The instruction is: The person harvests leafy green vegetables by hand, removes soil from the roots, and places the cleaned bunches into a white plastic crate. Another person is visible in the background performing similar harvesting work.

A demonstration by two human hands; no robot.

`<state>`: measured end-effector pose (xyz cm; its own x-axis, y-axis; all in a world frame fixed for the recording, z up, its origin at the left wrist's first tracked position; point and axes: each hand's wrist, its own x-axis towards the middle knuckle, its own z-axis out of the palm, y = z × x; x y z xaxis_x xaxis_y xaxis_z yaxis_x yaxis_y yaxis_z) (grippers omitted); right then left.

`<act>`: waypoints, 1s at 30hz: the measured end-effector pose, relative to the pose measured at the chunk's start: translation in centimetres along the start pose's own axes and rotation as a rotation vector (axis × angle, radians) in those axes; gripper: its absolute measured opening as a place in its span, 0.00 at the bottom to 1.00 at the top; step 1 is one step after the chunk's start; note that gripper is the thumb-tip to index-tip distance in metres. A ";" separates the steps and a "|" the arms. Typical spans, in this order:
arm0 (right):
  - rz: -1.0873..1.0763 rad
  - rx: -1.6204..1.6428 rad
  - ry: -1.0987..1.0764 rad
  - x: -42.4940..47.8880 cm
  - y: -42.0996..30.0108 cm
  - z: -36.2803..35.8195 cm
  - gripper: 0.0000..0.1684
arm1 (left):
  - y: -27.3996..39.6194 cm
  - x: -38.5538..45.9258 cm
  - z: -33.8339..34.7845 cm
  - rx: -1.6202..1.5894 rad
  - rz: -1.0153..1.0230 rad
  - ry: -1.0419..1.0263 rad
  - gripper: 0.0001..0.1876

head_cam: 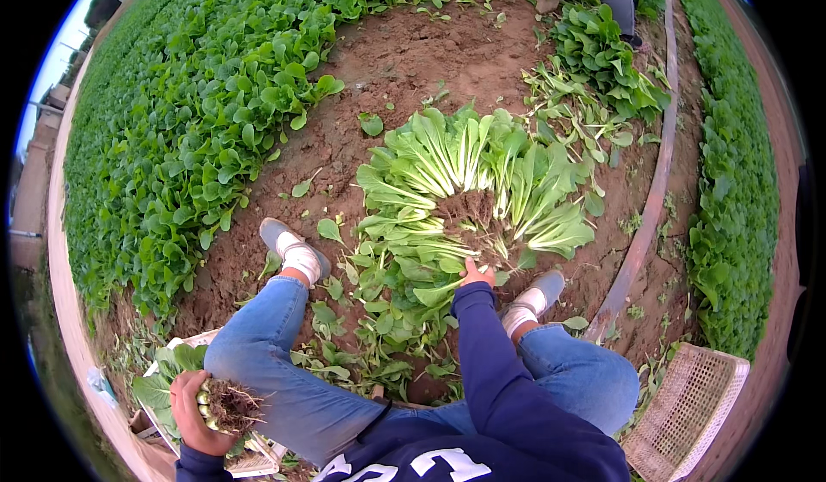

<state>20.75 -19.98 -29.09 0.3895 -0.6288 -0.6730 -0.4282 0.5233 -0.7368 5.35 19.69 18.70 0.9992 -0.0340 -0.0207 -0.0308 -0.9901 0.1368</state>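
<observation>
At the lower left, my left hand (197, 411) grips a bunch of leafy greens (222, 404), its muddy roots facing inward and its leaves pointing away over a white plastic crate (261, 456). My right hand (477, 273) reaches down between my feet to the near edge of a ring of pulled greens (445, 153) on the soil. Its fingers are at the pale base of a leafy plant (439, 292). The ring's roots (477, 208) point to its middle, leaves fanned outward. Whether the right fingers have closed fully is partly hidden.
Dense growing greens (193, 108) cover the left side, with another row (729, 192) at right. A flat hose (658, 185) runs along the bed. An open plastic crate (684, 411) lies tilted at lower right. Another person's leg (616, 1) shows at the top beside heaped greens (600, 56).
</observation>
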 end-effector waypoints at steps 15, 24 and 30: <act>0.306 -0.239 -1.623 -32.8 -16.1 -3.0 0.14 | -4.0 -4.0 1.1 -0.258 -0.235 0.081 0.54; -0.494 -0.488 -1.631 -47.0 -6.6 -0.7 0.20 | -7.7 -5.9 0.5 -0.392 -0.082 -0.078 0.71; -0.454 -0.385 -1.527 -49.1 -6.6 -1.0 0.21 | -6.2 -6.0 1.2 -0.317 0.002 0.061 0.68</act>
<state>3.65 6.83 8.85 0.8296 0.5577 -0.0281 -0.1358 0.1526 -0.9789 -0.52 25.87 16.81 0.9991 -0.0185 0.0380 -0.0333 -0.8982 0.4384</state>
